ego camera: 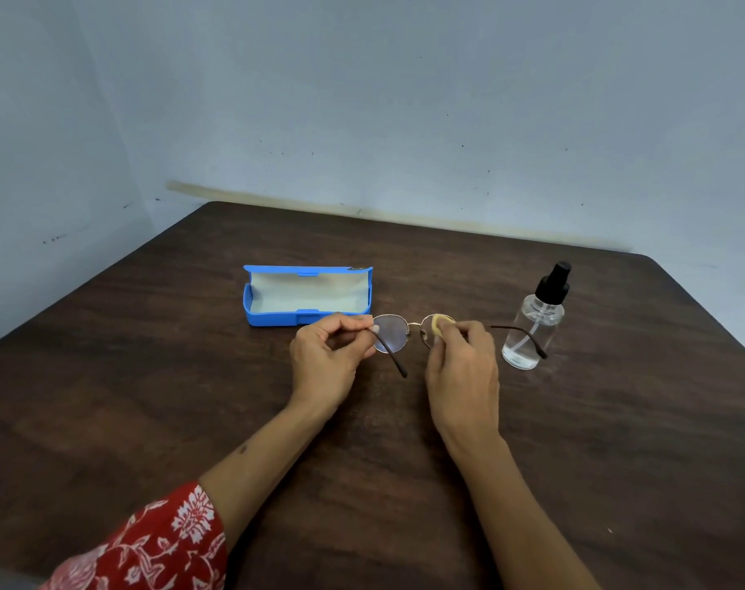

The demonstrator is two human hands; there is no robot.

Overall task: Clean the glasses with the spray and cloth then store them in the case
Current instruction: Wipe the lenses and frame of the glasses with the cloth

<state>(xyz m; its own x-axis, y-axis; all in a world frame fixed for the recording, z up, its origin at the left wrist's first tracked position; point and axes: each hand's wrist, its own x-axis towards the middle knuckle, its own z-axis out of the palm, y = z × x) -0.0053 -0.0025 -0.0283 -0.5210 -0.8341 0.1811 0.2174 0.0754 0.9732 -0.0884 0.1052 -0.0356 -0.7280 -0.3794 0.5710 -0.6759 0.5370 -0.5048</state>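
Glasses (pixel 398 334) are held just above the desk (pixel 149 376), centre of frame, temples unfolded and pointing toward the camera. Thin gold wire rim, round lenses: judged light, springy, easily bent at bridge and hinges; lenses smear-prone and slippery if wet.

Left hand (pixel 328 359) is seen with fingers (pixel 353 323) pinched on the rim corner by the left-of-frame hinge. That looks like the best hold point: frame metal, not glass. Right hand (pixel 462 368) is curled, its fingers clamped on a small yellow cloth (pixel 441 323), which is pressed over the right-of-frame lens. Cloth is soft and wadded small; the lens is mostly hidden behind it.

Wiping step judged in progress. Light pressure advised, with the rim supported close to the lens being rubbed, so the bridge isn't twisted.

Case (pixel 304 298), blue, hard shell, lies open just behind the left hand, pale lining showing. Spray bottle (pixel 536 325) stands upright at right of frame, clear, black pump; one temple tip is seen across it.
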